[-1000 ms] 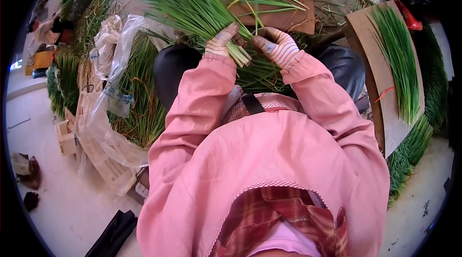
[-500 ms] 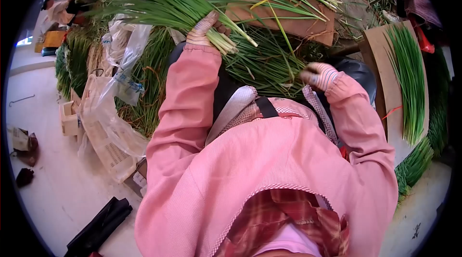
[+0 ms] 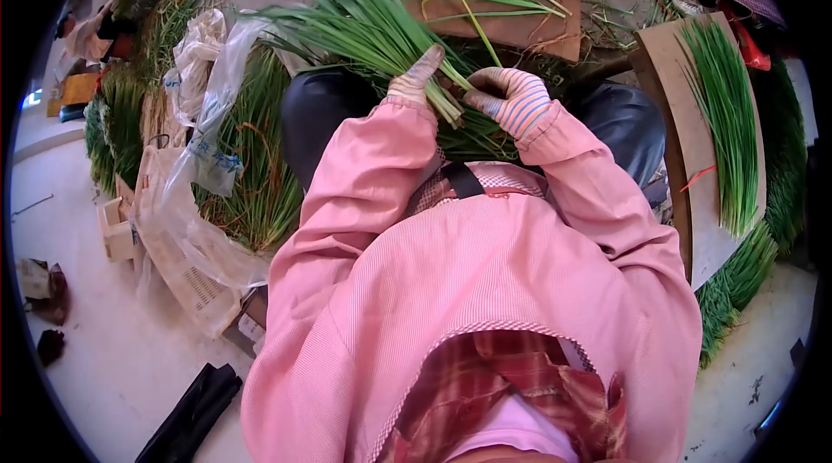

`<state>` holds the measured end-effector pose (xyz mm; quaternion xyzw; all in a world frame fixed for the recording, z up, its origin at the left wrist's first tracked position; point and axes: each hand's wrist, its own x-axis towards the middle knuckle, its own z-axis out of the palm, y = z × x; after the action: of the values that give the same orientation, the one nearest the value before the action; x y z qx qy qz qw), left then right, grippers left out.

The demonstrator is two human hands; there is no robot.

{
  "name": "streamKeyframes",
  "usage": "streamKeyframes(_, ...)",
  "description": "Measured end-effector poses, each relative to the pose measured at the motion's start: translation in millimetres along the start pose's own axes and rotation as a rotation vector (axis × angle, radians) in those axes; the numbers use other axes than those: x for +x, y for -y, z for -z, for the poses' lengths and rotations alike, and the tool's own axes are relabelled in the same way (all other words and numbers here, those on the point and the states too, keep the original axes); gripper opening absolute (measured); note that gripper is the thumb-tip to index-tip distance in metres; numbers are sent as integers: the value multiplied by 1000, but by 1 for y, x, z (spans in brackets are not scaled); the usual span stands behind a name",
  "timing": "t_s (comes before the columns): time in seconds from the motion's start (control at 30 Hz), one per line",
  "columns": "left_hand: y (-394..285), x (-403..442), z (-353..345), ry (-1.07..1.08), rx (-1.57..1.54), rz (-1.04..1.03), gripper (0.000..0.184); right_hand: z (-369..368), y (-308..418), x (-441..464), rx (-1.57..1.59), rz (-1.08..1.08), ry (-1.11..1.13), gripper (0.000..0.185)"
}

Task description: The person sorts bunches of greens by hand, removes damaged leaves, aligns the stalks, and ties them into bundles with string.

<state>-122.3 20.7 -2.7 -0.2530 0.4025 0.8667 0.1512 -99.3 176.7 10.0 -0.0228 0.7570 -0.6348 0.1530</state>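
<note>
My left hand, in a striped glove, is closed round a bunch of garlic chives near its pale cut ends. The leaves fan out up and to the left. Also in a striped glove, my right hand pinches at the right side of the same bunch, close to the stem ends. Its fingertips are partly hidden, so how many stalks it grips does not show. Under both hands, more loose chives lie across my lap.
Ahead, chives lie on a brown board. To the right, a tilted cardboard sheet bears a neat chive bundle beside a red tie. On the left are a plastic bag, a pale crate and heaped chives.
My left hand has brought the bunch down and right, nearer my middle. My right hand has risen from the chives on my lap and moved left to the bunch's stems.
</note>
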Motion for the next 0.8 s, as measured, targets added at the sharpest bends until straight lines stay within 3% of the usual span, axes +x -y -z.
streamKeyframes(0.07, -6, -4, -3, 26, 60, 111, 31, 1, 0, 0, 115, -40, 118, 26)
streamKeyframes(0.1, -1, -2, -4, 38, -54, 99, 29, -1, 3, 2, 194, -61, 119, 25)
streamKeyframes(0.2, 6, 0, -1, 52, 22, -7, 27, -2, 10, 10, 364, -203, 155, 19)
streamKeyframes(0.27, 5, 3, 10, 38, 63, 60, 27, -7, -6, 15, 413, -112, 139, 17)
streamKeyframes(0.33, 2, 2, 3, -104, 398, -402, 30, -11, -5, 14, 624, -197, 126, 19)
streamKeyframes(0.37, 5, -3, -4, -62, 138, -344, 34, -13, -6, 16, 559, -217, 125, 19)
streamKeyframes(0.43, 10, 9, 9, -70, 143, -493, 35, -18, -11, 22, 498, -165, 76, 18)
streamKeyframes(0.47, 6, 7, 12, -109, 264, -606, 33, -19, -10, 23, 497, -129, 38, 18)
streamKeyframes(0.5, -12, 1, 15, -108, 512, -575, 25, -15, -6, 26, 462, -206, 21, 17)
streamKeyframes(0.53, -25, 4, 19, -113, 780, -689, 22, -13, -5, 26, 433, -291, 10, 16)
streamKeyframes(0.57, -37, 4, 23, -179, 912, -777, 24, -14, -14, 24, 445, -241, 55, 16)
streamKeyframes(0.6, -49, 4, 27, -261, 1042, -863, 27, -7, -3, 16, -133, -111, 84, 18)
streamKeyframes(0.63, -68, 5, 31, -256, 1041, -865, 27, 4, -5, 10, -375, -30, 269, 20)
streamKeyframes(0.67, -91, 0, 30, -198, 591, -847, 26, 17, -9, 3, -613, 48, 456, 22)
streamKeyframes(0.7, -115, -6, 23, -137, 142, -802, 26, 32, 6, -2, -682, 9, 448, 23)
streamKeyframes(0.73, -138, -17, 9, -147, -70, -698, 24, 47, 20, -5, -752, -29, 438, 23)
streamKeyframes(0.77, -154, -29, 19, 90, -29, -719, 25, 62, 5, 7, -647, 39, 248, 21)
streamKeyframes(0.8, -165, -31, 23, 154, -39, -749, 24, 77, 10, 15, -552, 132, 16, 17)
